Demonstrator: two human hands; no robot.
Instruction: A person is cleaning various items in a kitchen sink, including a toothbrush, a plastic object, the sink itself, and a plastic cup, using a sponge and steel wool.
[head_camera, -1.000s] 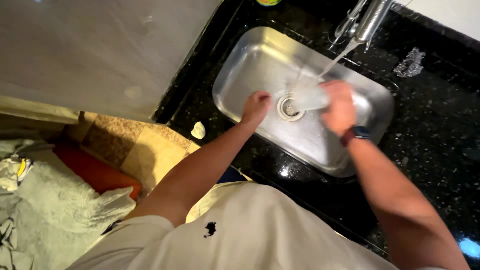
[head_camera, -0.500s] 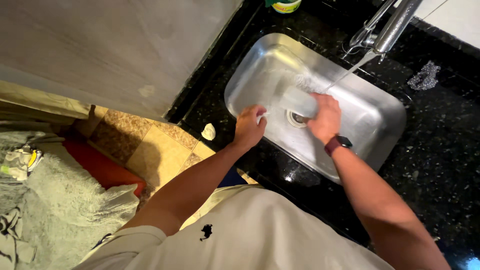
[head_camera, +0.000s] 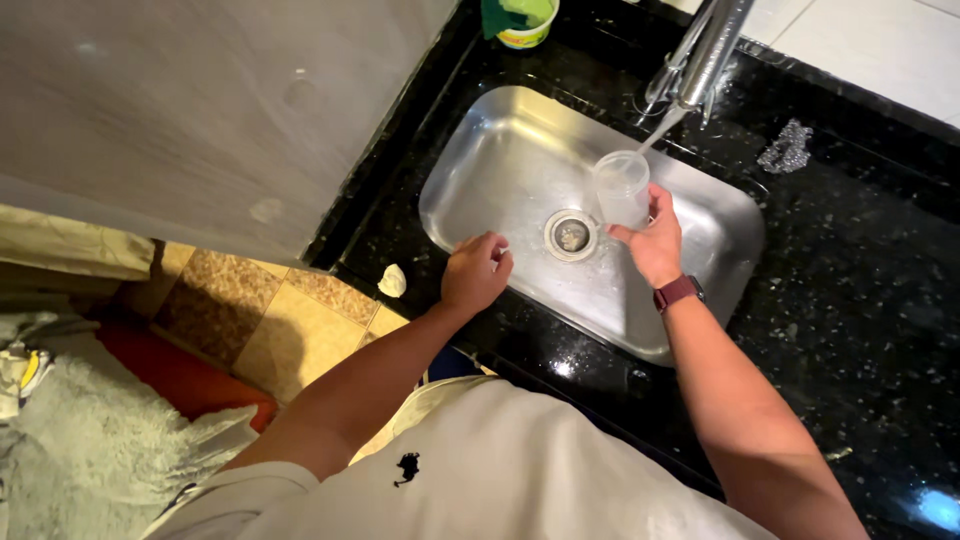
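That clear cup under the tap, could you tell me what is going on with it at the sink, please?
A person stands at a steel sink set in a black counter. The right hand holds a clear plastic cup upright under the faucet, and the running water streams into it. The left hand hovers loosely closed over the sink's near rim, with something small and pale at its fingertips that I cannot make out. A steel scourer lies on the counter beyond the sink.

Sink (head_camera: 500, 150) silver steel; countertop (head_camera: 860, 300) black with pale speckles; cup (head_camera: 621, 187) clear; watch strap (head_camera: 677, 293) maroon; floor tiles (head_camera: 290, 330) mottled tan; shirt (head_camera: 500, 480) white
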